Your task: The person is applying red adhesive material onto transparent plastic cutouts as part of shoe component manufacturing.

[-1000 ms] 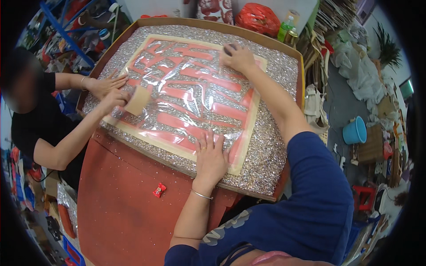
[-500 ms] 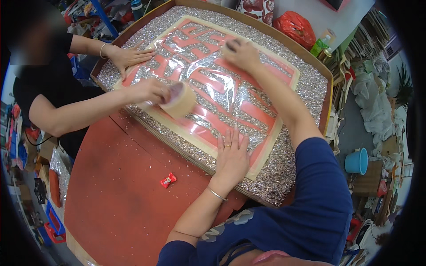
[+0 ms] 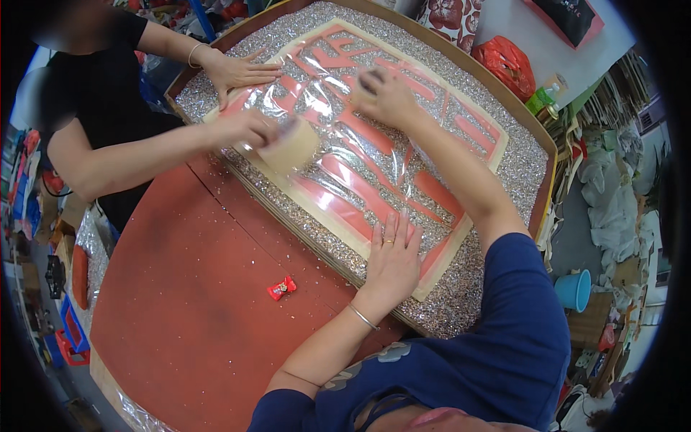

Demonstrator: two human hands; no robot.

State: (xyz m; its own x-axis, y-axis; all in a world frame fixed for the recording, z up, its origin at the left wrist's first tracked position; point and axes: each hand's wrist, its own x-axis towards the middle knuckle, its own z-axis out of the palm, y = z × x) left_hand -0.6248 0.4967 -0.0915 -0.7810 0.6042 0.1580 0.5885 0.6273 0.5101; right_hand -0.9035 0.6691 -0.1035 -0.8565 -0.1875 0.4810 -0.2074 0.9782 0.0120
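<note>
A clear film sheet with coral-red cut shapes and cream tape edges [image 3: 327,217] lies over a bed of silvery sparkling rhinestones [image 3: 504,216]. My left hand [image 3: 393,270] rests flat on its near edge, fingers spread, with a ring and a bracelet on. Farther up the sheet, my right hand [image 3: 389,101] is closed round a dark rounded object [image 3: 371,78], blurred and mostly hidden by the fingers. Across from me a co-worker presses one hand [image 3: 237,75] on the sheet's left corner. The co-worker's other hand [image 3: 248,129] holds a wide tape roll [image 3: 294,147] against the sheet.
A raised wooden rim [image 3: 541,194] borders the rhinestone tray. On the red tabletop [image 3: 180,302] lies a small red wrapped candy [image 3: 281,288]. A red plastic bag [image 3: 504,66] and a green bottle [image 3: 541,99] stand beyond the far rim. A blue bucket [image 3: 573,290] is at the right.
The view has shifted, so the whole scene sits a little differently. My right hand has moved slightly toward the co-worker across the sheet; my left stays put. The co-worker's tape roll stays near the same spot.
</note>
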